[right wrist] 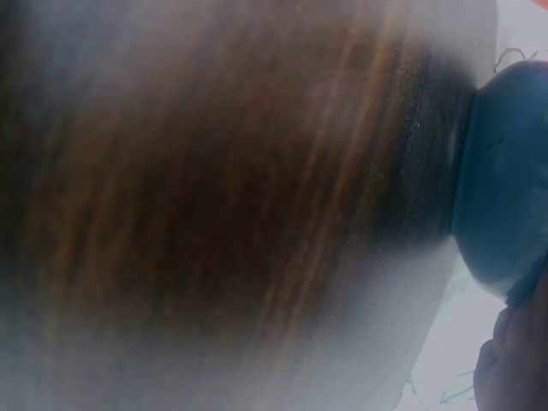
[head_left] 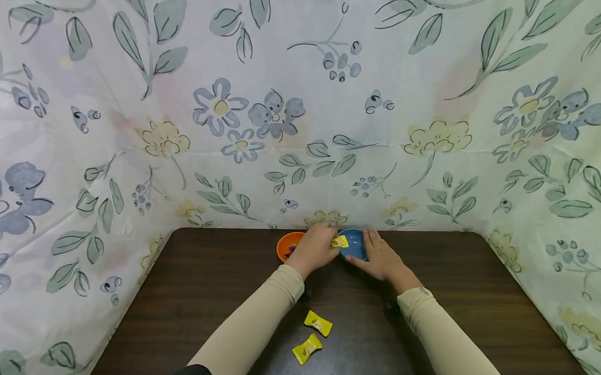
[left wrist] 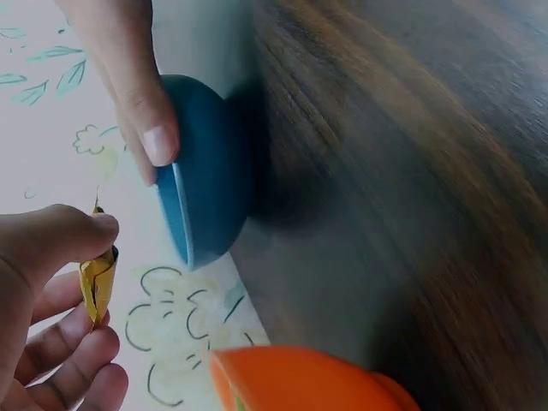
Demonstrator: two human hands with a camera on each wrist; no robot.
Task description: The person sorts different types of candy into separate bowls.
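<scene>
The left hand (head_left: 317,248) has a yellow sweet (head_left: 340,242) in its grip, thumb on one side and fingertips on the other, closed down to the width of the wrapper; in the head view the sweet overlaps the left rim of the blue bowl (head_left: 354,243), while the left wrist view shows it held above rim level and apart from the bowl. The right hand (head_left: 384,261) rests on the right side of the blue bowl; its grip is spread, fingers nearly straight over the rim, thumb reaching round the near side and touching the wall; it holds no sweet.

The blue bowl stands upright at the far edge of the bench (head_left: 216,279); the orange bowl (head_left: 284,244) stands to its left, partly covered by the left hand in the head view; small dark things lie in the orange bowl, too small to make out. Nearer the person, between the forearms, lie two sweets, likewise yellow; the upper one (head_left: 318,323) is just beside the lower one (head_left: 307,349), slightly to its right, and they do not touch. Cream sleeves (head_left: 251,325) cover both forearms; a flowered cloth (head_left: 303,117) hangs behind the dark wooden bench and along its sides.
</scene>
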